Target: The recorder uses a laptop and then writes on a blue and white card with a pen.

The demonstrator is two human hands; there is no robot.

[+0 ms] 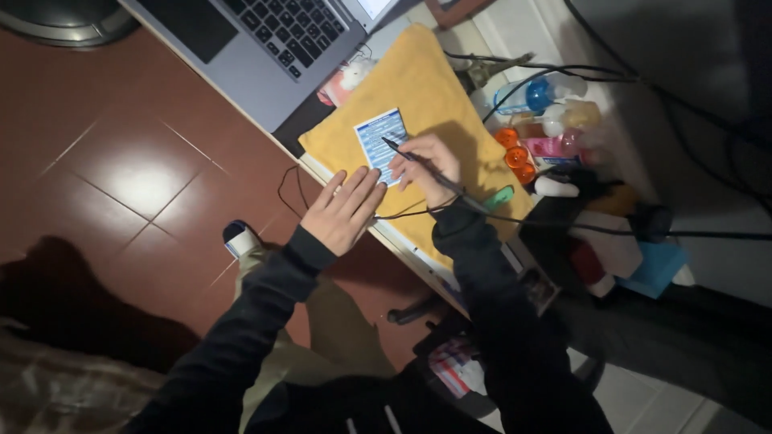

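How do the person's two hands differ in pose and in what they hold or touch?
The left hand lies flat, fingers spread, on the yellow cloth at the edge of the small blue-and-white card; the right hand is curled in a grip on a thin dark corded tool, tip on the card. Both wear black sleeves.

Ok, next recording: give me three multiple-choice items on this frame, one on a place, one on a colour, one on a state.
1. Where does the card lie? A on the cloth B on the laptop C on the floor
2. The cloth's colour? A green B yellow C white
3. The right hand? A open and flat B shut on the tool C out of view

A: the card rests on the cloth. B: the cloth is yellow. B: the fingers close round the thin dark tool, while the left hand lies flat.
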